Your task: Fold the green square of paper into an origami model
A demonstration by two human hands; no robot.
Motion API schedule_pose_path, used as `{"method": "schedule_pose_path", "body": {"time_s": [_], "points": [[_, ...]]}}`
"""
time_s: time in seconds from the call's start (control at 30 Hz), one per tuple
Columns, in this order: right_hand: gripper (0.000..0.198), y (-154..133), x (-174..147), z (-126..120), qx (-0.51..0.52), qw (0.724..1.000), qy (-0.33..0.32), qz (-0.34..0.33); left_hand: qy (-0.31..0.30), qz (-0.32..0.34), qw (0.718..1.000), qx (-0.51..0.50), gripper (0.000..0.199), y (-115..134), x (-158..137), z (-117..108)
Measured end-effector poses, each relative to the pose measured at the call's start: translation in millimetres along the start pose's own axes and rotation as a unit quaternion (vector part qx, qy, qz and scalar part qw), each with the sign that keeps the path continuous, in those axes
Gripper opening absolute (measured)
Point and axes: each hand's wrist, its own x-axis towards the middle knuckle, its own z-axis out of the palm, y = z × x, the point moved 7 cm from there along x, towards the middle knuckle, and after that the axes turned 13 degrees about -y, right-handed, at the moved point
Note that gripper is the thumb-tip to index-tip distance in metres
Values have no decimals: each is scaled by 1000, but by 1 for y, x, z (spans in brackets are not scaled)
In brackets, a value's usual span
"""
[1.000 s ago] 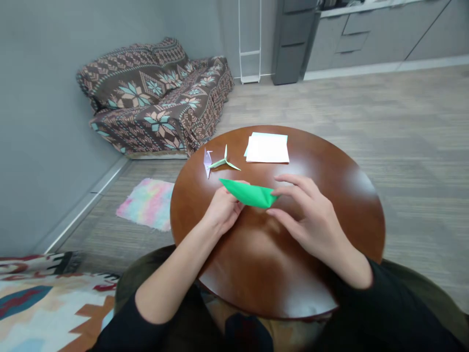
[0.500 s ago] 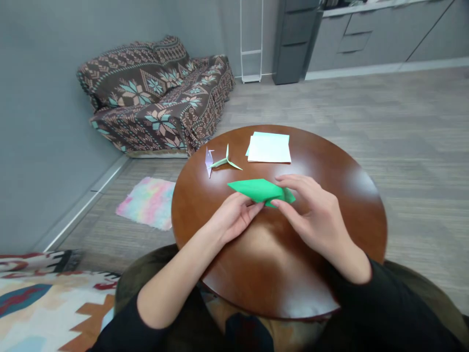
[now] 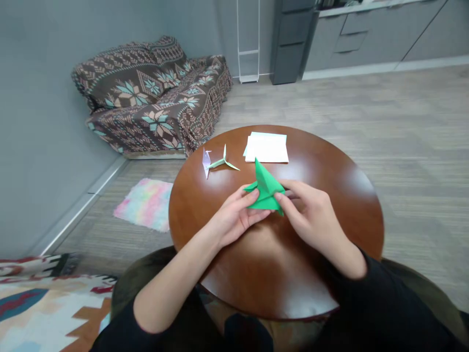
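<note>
Above the round table, a folded green origami paper (image 3: pixel 266 190) is held between both hands, with one pointed flap standing up. My left hand (image 3: pixel 236 215) grips its left side, thumb on top and fingers beneath. On the right side, my right hand (image 3: pixel 311 208) pinches the paper between thumb and fingers; part of those fingers is hidden behind it. Beyond my left hand lie a pale green folded paper figure (image 3: pixel 224 161) with thin points and a small purple folded paper figure (image 3: pixel 206 162).
A stack of white and pale blue paper sheets (image 3: pixel 266 148) rests at the far side of the brown round table (image 3: pixel 351 220). Behind are a sofa (image 3: pixel 146 98) under a patterned cover and a fluffy pastel mat (image 3: pixel 144 203). Grey cabinets (image 3: pixel 355 41) line the back right.
The green paper has turned from lying lengthwise to showing an upright pointed flap. My right hand has closed on its right side, and my left thumb now presses on its front.
</note>
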Motion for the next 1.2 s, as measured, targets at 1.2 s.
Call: {"method": "schedule_pose_path", "body": {"time_s": [1.2], "points": [[14, -33, -11, -19, -148, 971, 122, -140, -55, 100, 987, 111, 23, 11, -2, 7]]}}
